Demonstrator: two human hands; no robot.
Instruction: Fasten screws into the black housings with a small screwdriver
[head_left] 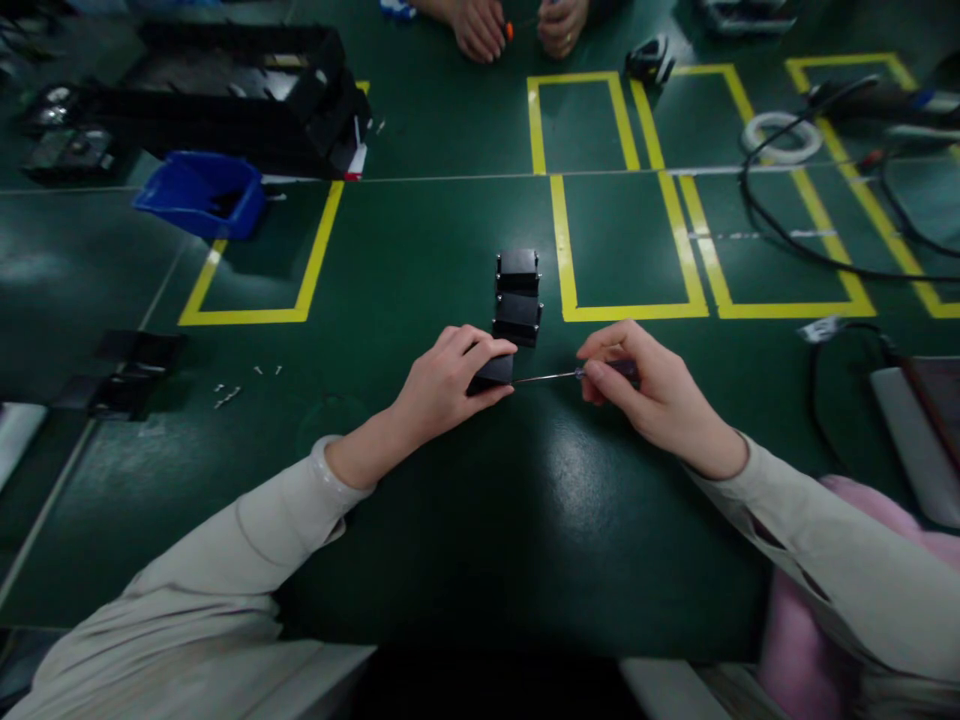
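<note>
My left hand (454, 375) grips a small black box-shaped part (493, 372) on the green table, fingers along its far side and thumb on the near side. My right hand (637, 385) is closed around the handle of a screwdriver (547, 377). Its thin metal shaft points left, and the tip meets the right side of the black part. Just beyond my left hand, two similar black parts (517, 290) sit in a row, with small shiny screws at their corners. To the left lie several loose screws (229, 393).
A blue bin (202, 195) stands left, before stacked black trays (240, 110). More black parts (135, 365) lie far left. Yellow tape (634, 312) marks rectangles. Another person's hands (517, 25) are across the table. A black cable (780, 230) and white ring (782, 138) lie right.
</note>
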